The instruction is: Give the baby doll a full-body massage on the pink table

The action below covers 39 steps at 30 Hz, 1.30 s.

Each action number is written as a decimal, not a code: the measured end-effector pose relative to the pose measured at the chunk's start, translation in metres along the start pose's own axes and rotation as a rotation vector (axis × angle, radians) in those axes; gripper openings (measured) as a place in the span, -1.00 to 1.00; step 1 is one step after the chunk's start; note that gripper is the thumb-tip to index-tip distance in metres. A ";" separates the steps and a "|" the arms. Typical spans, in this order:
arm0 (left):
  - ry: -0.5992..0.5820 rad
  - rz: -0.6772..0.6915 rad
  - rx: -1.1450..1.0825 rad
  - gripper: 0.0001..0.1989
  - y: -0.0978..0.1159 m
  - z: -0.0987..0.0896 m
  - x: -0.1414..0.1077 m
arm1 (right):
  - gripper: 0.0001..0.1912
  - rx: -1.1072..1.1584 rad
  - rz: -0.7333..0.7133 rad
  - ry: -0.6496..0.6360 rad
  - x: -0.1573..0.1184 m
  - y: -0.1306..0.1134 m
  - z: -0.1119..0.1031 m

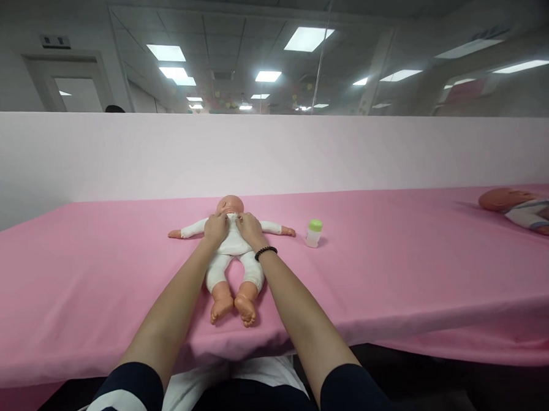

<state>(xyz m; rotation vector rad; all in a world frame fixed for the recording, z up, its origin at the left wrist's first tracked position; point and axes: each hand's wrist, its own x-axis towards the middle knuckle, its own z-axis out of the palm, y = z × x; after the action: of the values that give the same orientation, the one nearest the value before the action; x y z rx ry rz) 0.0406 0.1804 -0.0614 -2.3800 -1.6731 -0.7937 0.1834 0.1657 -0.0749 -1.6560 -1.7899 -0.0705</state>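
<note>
A baby doll (233,243) lies on its back on the pink cloth, with a white cloth body, bare plastic feet toward me and arms spread to the sides. Its head is turned toward the left. My left hand (216,229) is closed at the left side of the doll's upper chest, fingertips by the collar. Across from it, my right hand (250,227) is likewise closed on the chest near the neck, with a dark beaded bracelet (265,251) on the wrist. The fingers are curled, so the exact spot they grip is partly hidden.
A small clear bottle with a green cap (314,233) stands right of the doll's hand. Another doll (527,212) lies at the far right. The pink-covered table (397,272) ends at a white partition (272,153), with glass above it.
</note>
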 end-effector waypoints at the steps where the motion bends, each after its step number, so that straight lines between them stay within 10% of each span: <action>1: 0.002 0.004 -0.002 -0.68 -0.001 0.001 0.000 | -0.71 0.004 0.002 0.003 0.000 0.001 0.001; 39: -0.016 -0.046 -0.077 -0.73 -0.004 0.006 0.003 | -0.77 -0.061 0.021 -0.028 0.002 -0.003 0.002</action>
<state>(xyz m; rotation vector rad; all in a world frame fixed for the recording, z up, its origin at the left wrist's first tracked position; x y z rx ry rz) 0.0401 0.1869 -0.0653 -2.4124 -1.7406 -0.8639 0.1805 0.1681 -0.0738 -1.7263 -1.8071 -0.0930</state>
